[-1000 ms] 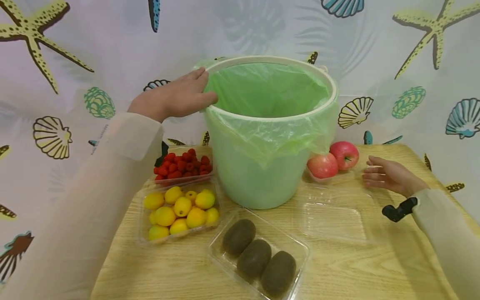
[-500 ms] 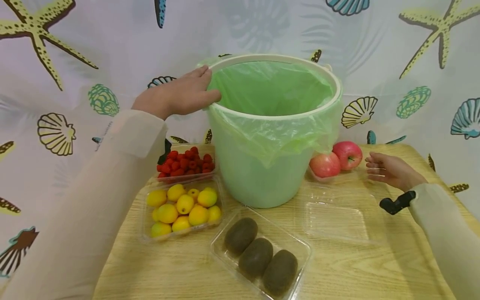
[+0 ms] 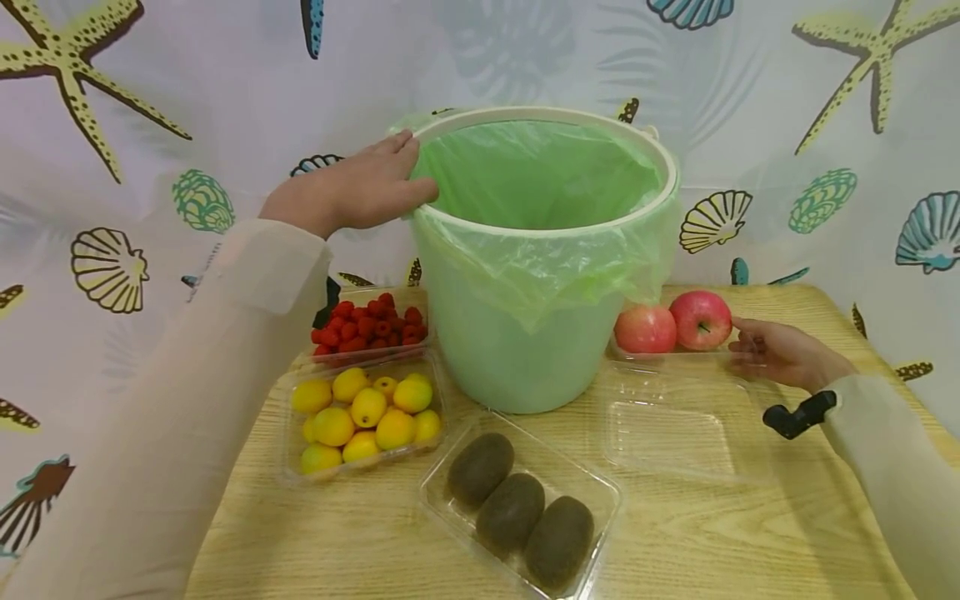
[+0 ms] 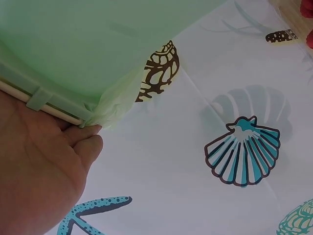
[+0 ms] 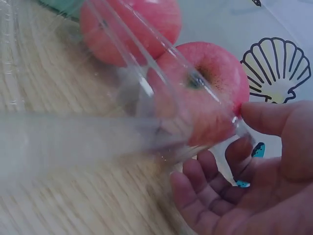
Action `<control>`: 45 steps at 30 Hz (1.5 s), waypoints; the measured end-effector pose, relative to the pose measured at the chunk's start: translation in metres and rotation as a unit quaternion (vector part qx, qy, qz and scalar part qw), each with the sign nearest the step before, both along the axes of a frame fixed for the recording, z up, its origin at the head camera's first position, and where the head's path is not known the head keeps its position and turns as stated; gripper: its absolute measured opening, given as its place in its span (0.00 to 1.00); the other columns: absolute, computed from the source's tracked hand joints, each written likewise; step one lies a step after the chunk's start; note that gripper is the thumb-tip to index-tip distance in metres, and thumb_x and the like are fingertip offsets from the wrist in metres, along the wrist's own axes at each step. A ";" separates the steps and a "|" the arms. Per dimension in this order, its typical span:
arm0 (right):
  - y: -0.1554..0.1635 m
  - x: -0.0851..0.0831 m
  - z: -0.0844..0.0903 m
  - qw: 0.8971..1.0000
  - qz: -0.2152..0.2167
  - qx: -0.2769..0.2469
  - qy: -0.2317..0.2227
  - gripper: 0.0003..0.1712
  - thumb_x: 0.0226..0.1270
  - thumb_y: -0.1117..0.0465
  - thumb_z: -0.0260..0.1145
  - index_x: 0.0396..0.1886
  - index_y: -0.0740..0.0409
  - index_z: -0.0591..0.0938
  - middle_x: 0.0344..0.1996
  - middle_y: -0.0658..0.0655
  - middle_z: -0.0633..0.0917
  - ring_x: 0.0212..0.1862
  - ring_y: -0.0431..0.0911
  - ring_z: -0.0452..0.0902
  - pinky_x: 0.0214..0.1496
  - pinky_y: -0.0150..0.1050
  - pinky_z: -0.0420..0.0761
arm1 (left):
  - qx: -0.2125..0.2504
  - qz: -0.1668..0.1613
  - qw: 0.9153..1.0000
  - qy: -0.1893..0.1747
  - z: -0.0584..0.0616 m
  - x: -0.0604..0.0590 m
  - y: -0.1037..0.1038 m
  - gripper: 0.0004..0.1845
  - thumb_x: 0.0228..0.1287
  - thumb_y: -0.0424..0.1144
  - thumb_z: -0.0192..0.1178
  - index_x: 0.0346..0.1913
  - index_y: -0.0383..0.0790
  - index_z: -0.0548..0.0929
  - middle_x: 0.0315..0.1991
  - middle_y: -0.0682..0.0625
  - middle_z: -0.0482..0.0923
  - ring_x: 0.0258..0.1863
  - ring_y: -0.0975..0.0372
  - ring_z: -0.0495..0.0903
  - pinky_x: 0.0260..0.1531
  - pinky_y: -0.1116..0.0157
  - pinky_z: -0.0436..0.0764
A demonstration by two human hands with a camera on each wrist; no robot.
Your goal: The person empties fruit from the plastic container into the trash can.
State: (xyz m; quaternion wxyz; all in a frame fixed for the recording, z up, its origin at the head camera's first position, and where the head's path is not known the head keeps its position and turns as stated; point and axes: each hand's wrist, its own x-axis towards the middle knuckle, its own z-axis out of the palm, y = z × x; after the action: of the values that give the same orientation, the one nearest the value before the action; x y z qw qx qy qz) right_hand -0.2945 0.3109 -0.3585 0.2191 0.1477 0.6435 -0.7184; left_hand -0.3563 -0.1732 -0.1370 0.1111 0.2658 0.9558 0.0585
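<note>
At the back right, my right hand [image 3: 787, 354] pinches the corner of a clear plastic tray [image 5: 142, 81] between thumb and bent fingers. Two red apples [image 3: 701, 320] lie in that tray, the thumb close beside the right-hand one. My left hand [image 3: 352, 190] rests on the left rim of a pale green bucket [image 3: 517, 333], its fingers fairly straight. A thin green bag [image 3: 540, 175] lines the bucket and folds over the rim. In the left wrist view, the palm and fingertips lie along the rim's outer side; the thumb is hidden there.
Left of the bucket stand a box of raspberries [image 3: 367, 325] and a clear tray of small yellow fruits [image 3: 367, 408]. In front lies a tray with three kiwis [image 3: 510, 508]. Another clear plastic tray [image 3: 671, 437] lies right of centre. A shell-patterned curtain [image 3: 480, 50] hangs behind.
My right hand has come onto the tray's corner and its fingers have bent to pinch it. The tray has turned and the right-hand apple has shifted right. My left hand stays on the rim.
</note>
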 end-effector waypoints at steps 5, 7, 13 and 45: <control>0.006 0.005 -0.005 0.999 0.017 -0.030 0.018 0.17 0.75 0.55 0.50 0.29 0.50 0.82 0.31 0.49 0.81 0.37 0.41 0.79 0.45 0.34 0.82 | -0.004 -0.001 1.000 -0.001 0.001 0.000 0.000 0.41 0.67 0.52 0.27 0.73 0.30 0.30 0.74 0.38 0.19 0.75 0.47 0.24 0.73 0.49 0.37; 0.008 0.008 -0.007 0.998 0.030 -0.053 0.020 0.18 0.76 0.58 0.48 0.31 0.51 0.83 0.34 0.49 0.83 0.40 0.41 0.80 0.46 0.35 0.82 | -0.006 -0.001 1.000 -0.001 0.001 -0.001 0.000 0.41 0.67 0.52 0.27 0.73 0.30 0.30 0.74 0.38 0.19 0.74 0.46 0.24 0.73 0.49 0.37; 0.006 0.011 -0.008 0.991 0.033 -0.126 -0.025 0.21 0.75 0.65 0.42 0.29 0.60 0.81 0.39 0.55 0.83 0.43 0.45 0.80 0.49 0.41 0.82 | -0.004 0.004 1.000 -0.007 0.001 -0.001 -0.001 0.40 0.68 0.52 0.27 0.73 0.30 0.29 0.74 0.38 0.19 0.75 0.47 0.24 0.73 0.48 0.38; 0.009 0.015 -0.012 0.977 0.029 -0.209 0.022 0.16 0.73 0.66 0.44 0.29 0.59 0.77 0.42 0.60 0.79 0.46 0.51 0.80 0.51 0.44 0.82 | 0.014 0.003 1.000 -0.001 -0.001 -0.001 0.002 0.41 0.67 0.52 0.29 0.73 0.30 0.30 0.74 0.38 0.20 0.75 0.46 0.25 0.73 0.48 0.38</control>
State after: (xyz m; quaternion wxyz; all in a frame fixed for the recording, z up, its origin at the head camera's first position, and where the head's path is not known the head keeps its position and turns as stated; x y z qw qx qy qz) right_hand -0.2791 0.3202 -0.3709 0.2515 0.0643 0.4876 -0.8336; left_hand -0.3575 -0.1715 -0.1383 0.1086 0.2642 0.9556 0.0725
